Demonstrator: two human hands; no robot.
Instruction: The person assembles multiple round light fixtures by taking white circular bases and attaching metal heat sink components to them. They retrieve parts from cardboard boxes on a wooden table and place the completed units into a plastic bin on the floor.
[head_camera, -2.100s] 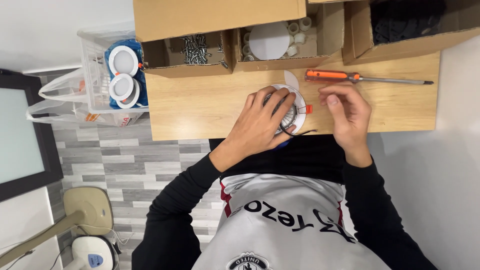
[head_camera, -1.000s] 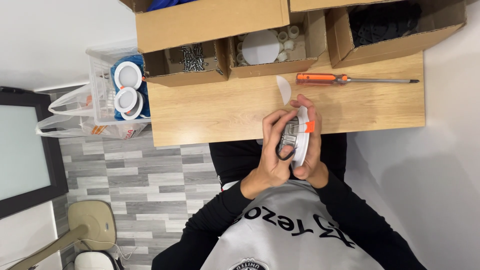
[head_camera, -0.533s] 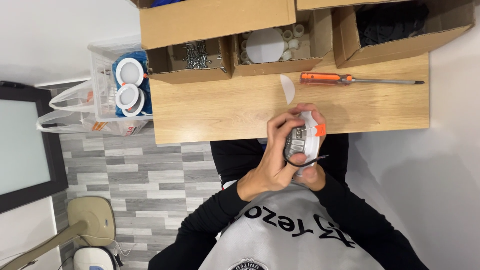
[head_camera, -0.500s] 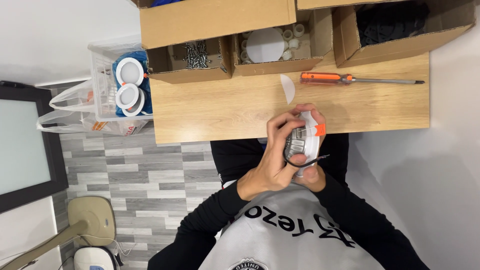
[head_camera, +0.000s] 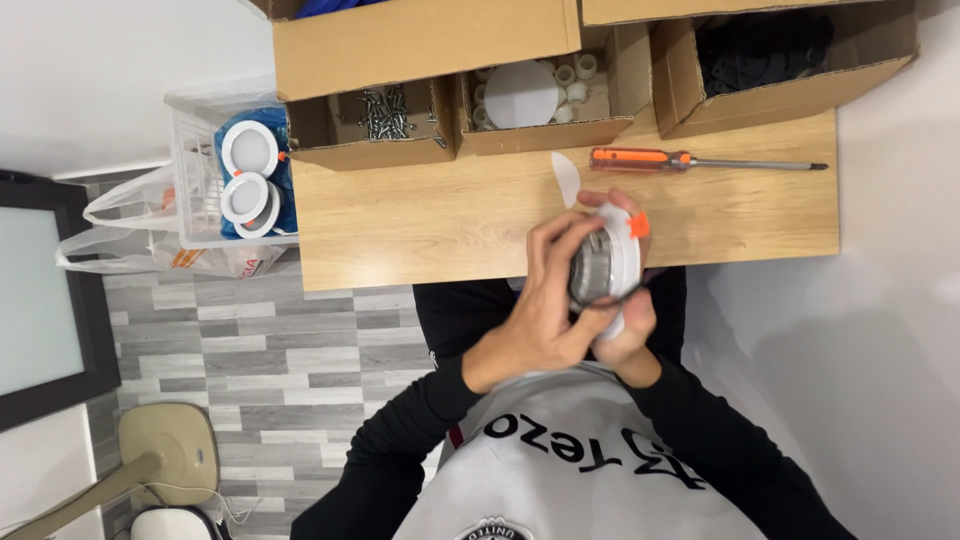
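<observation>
Along the far edge of the wooden tabletop (head_camera: 420, 220) stand three open cardboard boxes. The left box (head_camera: 368, 125) holds loose metal screws (head_camera: 385, 110). The middle box (head_camera: 545, 95) holds a round white disc (head_camera: 520, 95) and several small white ring-shaped parts (head_camera: 575, 75). The right box (head_camera: 785, 60) holds dark parts too shadowed to identify. To the left of the tabletop, a clear plastic bin (head_camera: 200, 170) contains two round white downlight fixtures (head_camera: 248, 175). An orange-handled screwdriver (head_camera: 690, 160) lies on the tabletop just in front of the right box, with a small white piece (head_camera: 566, 178) lying near it.

You hold a round white downlight fixture (head_camera: 608, 265) with a metal back and an orange clip at the near edge of the tabletop, above your lap. Your left hand (head_camera: 545, 310) wraps over its metal back, fingers curled closed around it. Your right hand (head_camera: 625, 325) grips the rim from the opposite side, thumb pressed on the white edge. Both forearms angle inward from your body.
</observation>
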